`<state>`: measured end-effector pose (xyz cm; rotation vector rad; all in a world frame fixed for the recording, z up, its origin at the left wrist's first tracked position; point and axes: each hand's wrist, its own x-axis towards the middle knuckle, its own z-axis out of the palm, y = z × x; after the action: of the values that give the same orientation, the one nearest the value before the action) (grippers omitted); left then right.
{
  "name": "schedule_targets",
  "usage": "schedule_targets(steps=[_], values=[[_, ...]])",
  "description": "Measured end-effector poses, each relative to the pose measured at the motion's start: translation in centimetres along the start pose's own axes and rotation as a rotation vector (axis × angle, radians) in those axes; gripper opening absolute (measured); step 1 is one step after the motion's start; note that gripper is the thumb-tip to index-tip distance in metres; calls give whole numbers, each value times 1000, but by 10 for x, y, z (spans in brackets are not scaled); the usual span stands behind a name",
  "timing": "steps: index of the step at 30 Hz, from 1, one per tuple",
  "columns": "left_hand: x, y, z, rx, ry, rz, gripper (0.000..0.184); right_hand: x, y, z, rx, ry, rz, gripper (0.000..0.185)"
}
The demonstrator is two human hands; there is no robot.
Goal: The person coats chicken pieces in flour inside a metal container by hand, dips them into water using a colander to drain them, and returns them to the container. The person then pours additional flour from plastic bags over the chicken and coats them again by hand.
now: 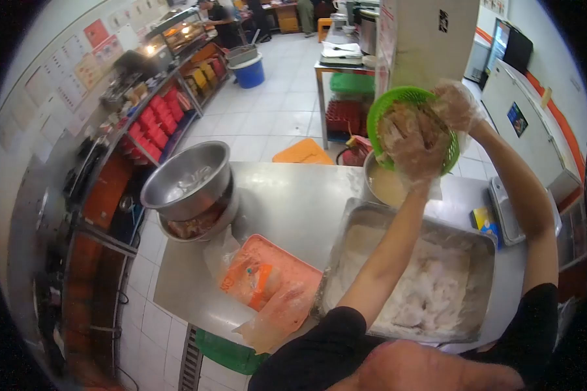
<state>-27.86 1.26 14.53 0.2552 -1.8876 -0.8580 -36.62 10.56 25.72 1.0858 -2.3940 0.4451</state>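
Note:
A green plastic colander [376,117] is raised over a metal pot [376,186] of cloudy liquid, its open side tilted toward me. Pale pieces of what looks like raw meat [404,120] lie inside it. My right hand [462,107], in a clear plastic glove, grips the colander's right rim. Also gloved, my left hand [416,151] reaches into the colander, fingers spread over the pieces. Below my left forearm is a deep metal tray [338,260] holding white flour [430,287] with some coated lumps in it.
On the steel table [287,195], an orange-red tray [293,260] carries plastic bags. Stacked metal bowls [189,179] stand at the left. A small yellow-blue box [484,221] lies right of the flour tray. Beyond are a pillar [424,45], a white chest freezer [528,124] and a blue bucket [248,72].

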Motion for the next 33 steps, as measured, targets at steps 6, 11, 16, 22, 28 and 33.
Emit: schedule_targets(steps=[6, 11, 16, 22, 28, 33], values=[[31, 9, 17, -1, 42, 70, 81, 23, -15, -41, 112, 38, 161, 19], [26, 7, 16, -153, -204, -158, 83, 10, -2, -19, -107, 162, -114, 15], [-39, -19, 19, 435, -147, -21, 82, -18, -4, 36, -35, -104, 59, 18], [-9, -8, 5, -176, 36, -78, 82, -7, -11, -17, 57, -155, 55, 21], [-23, -24, 27, -182, 148, -24, 71, -28, 35, 42, -291, 19, -236, 19], [-26, -25, 3, -62, 25, -7, 72, -16, -11, 13, -254, -218, 13, 20]])
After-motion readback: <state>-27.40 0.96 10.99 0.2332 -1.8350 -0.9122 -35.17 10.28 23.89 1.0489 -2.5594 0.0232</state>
